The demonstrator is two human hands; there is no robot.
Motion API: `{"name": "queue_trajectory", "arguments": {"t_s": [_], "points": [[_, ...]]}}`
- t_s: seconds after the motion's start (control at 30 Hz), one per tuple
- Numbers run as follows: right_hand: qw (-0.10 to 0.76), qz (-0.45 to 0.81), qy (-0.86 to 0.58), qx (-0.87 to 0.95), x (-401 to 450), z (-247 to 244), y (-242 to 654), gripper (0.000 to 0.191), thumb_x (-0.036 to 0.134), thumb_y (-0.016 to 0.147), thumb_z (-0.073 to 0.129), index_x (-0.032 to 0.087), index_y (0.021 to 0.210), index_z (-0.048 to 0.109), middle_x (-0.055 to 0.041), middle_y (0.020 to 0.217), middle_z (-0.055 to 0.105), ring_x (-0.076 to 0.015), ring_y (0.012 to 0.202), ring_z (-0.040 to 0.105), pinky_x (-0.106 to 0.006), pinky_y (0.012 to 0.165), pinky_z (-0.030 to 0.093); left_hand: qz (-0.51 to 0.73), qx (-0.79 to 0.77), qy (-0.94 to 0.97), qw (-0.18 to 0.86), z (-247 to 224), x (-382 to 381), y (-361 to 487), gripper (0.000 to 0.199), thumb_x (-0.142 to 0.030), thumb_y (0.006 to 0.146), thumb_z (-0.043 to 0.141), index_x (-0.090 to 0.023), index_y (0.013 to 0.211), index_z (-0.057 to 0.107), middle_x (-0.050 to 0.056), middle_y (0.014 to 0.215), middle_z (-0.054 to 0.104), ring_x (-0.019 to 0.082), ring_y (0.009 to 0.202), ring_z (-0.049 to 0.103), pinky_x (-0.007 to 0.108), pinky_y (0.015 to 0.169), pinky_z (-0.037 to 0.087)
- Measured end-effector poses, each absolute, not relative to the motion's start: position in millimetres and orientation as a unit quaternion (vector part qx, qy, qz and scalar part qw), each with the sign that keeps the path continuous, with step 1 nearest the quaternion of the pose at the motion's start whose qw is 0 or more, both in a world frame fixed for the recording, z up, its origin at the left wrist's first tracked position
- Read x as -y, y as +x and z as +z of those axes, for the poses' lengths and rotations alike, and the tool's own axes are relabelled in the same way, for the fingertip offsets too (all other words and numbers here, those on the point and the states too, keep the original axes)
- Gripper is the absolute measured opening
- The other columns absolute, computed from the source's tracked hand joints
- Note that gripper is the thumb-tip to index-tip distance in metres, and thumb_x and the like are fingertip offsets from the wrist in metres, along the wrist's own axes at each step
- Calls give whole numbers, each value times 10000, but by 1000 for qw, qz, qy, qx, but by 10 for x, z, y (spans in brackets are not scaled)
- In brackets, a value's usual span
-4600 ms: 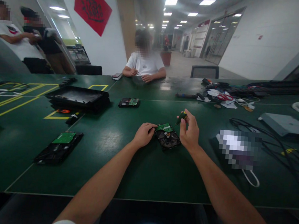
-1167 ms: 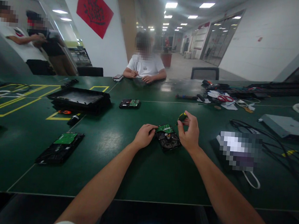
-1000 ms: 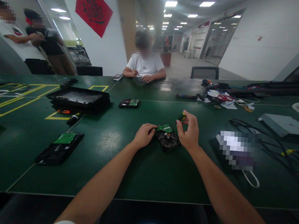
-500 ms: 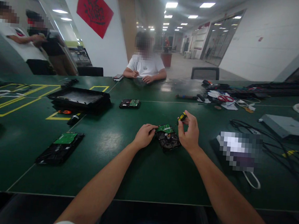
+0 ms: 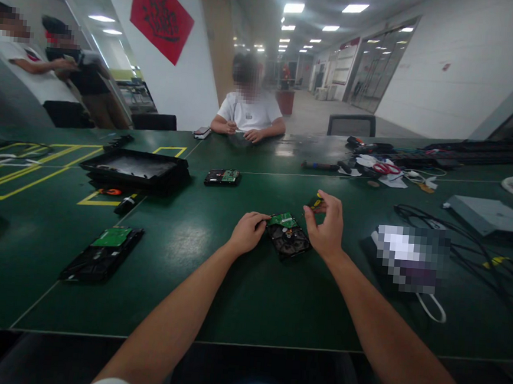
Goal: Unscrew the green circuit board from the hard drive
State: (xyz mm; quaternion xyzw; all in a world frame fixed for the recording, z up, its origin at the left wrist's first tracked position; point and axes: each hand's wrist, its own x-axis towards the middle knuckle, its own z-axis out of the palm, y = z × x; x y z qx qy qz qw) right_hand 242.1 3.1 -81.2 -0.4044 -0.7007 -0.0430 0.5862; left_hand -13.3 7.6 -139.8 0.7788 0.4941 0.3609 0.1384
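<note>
A black hard drive with a green circuit board (image 5: 289, 239) lies on the green table in front of me. My left hand (image 5: 248, 233) holds its upper left corner, fingers pressed together at the edge. At its right side, my right hand (image 5: 326, 224) grips a small yellow and black screwdriver (image 5: 316, 202) by the handle. The screwdriver's tip is too small to make out. Another drive (image 5: 104, 254) rests at the left, and a smaller-looking one (image 5: 222, 177) sits farther back.
Black trays (image 5: 136, 168) are stacked at the back left, near a black tool (image 5: 126, 204). On the right are a blurred-out device (image 5: 404, 260), dark cables and a grey box (image 5: 492, 216). A person (image 5: 249, 114) sits across the table (image 5: 176, 304).
The screwdriver handle has tilted in my right hand, and its yellow end has shifted slightly. My left hand and the drive have stayed in place.
</note>
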Motion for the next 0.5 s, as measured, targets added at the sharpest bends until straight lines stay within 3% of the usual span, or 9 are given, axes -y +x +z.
{"name": "queue_trajectory", "arguments": {"t_s": [0.23, 0.5], "points": [[584, -10, -383, 715, -34, -847, 2396, 515, 273, 1023, 557, 242, 1525, 443, -159, 1391, 574, -264, 1091, 688, -469, 893, 653, 359, -497, 778, 137, -1413, -85, -132, 291, -168, 1011, 569, -233, 1233, 746, 62, 1207, 755, 250, 1167, 658, 443, 1092, 508], [582, -29, -392, 712, -33, -832, 2404, 546, 287, 973, 656, 272, 1493, 490, -139, 1337, 590, -264, 1055, 669, -468, 864, 646, 364, -496, 777, 132, -1424, -91, -136, 297, -163, 1004, 575, -246, 1231, 748, 60, 1202, 756, 248, 1161, 663, 441, 1081, 517]]}}
